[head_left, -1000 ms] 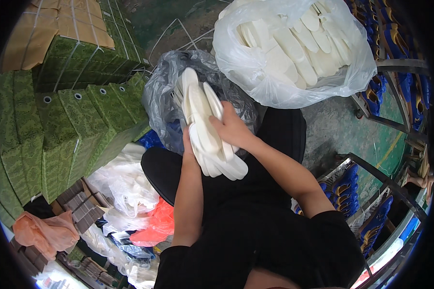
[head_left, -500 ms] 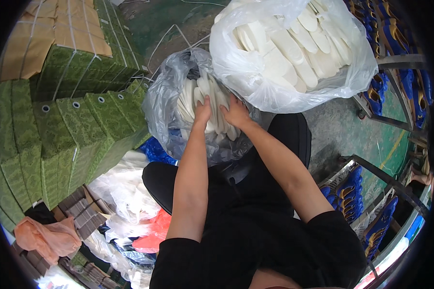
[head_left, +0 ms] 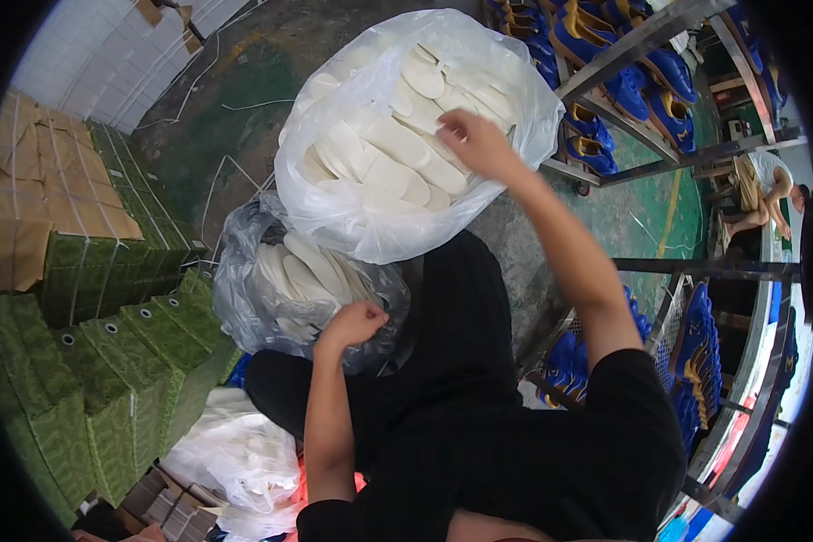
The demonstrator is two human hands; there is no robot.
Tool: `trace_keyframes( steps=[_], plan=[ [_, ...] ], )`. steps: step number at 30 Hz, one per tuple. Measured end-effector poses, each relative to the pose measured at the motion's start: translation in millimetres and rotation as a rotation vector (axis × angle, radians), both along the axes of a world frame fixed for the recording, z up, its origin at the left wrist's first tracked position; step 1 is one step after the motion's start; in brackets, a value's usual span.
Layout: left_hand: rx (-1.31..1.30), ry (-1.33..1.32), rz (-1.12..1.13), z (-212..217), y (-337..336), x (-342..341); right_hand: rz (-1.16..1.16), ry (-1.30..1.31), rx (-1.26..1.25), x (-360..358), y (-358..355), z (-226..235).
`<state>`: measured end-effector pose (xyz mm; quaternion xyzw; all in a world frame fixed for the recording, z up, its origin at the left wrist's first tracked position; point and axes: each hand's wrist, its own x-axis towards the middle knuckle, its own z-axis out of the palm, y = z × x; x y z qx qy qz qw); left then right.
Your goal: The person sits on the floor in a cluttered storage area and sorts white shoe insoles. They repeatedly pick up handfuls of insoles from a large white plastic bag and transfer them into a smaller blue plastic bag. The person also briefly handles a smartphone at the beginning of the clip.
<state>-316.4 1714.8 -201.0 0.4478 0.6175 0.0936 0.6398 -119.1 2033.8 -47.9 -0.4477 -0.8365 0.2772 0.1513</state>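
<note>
A large clear plastic bag [head_left: 524, 95], filled with cream-white shoe insoles [head_left: 393, 144], stands ahead of me. Over its right part is my right hand [head_left: 479, 143], fingers loosely bent and apart from the thumb, with no insole visible between them. In front of it, to the left, a smaller greyish plastic bag [head_left: 244, 298] holds a pile of similar insoles [head_left: 312, 271]. My left hand [head_left: 352, 325] hovers by that pile's near right side, its fingers curled closed and nothing showing in them.
Green patterned boxes [head_left: 131, 379] are stacked along my left, with paper-wrapped, strapped cartons [head_left: 72, 172] behind. Metal racks [head_left: 641, 140] carrying blue shoes [head_left: 592, 36] stand on the right. Crumpled white plastic [head_left: 230, 452] lies near my left knee. Another person [head_left: 768, 190] sits at far right.
Both hands have left the smaller bag's insoles. My right hand has risen across to the larger bag, while the left drew back a little. The view has swung rightward.
</note>
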Motion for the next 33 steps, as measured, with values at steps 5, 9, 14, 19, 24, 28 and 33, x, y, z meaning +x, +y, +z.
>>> trace_keyframes(
  steps=[5,9,14,19,24,28,33],
  plan=[
    [0.598,-0.144,0.322,148,74,-9,0.170,-0.281,-0.060,3,70,-40],
    [1.026,0.656,0.040,134,151,-11,0.585,-0.553,-0.143,-78,85,-61],
    [0.298,0.967,-0.366,150,160,-35,0.644,-0.342,0.110,-144,177,-45],
    [0.153,1.266,-0.315,162,159,-17,0.591,-0.220,0.155,-180,209,-6],
    [0.652,0.586,-0.187,139,177,-4,1.007,-0.410,-0.110,-108,67,-30],
    [0.181,0.902,-0.202,116,167,-23,0.932,-0.266,-0.206,-68,-5,-85],
    [0.019,0.996,-0.373,117,169,-38,0.641,-0.069,-0.214,-66,-52,-96]
  ],
)
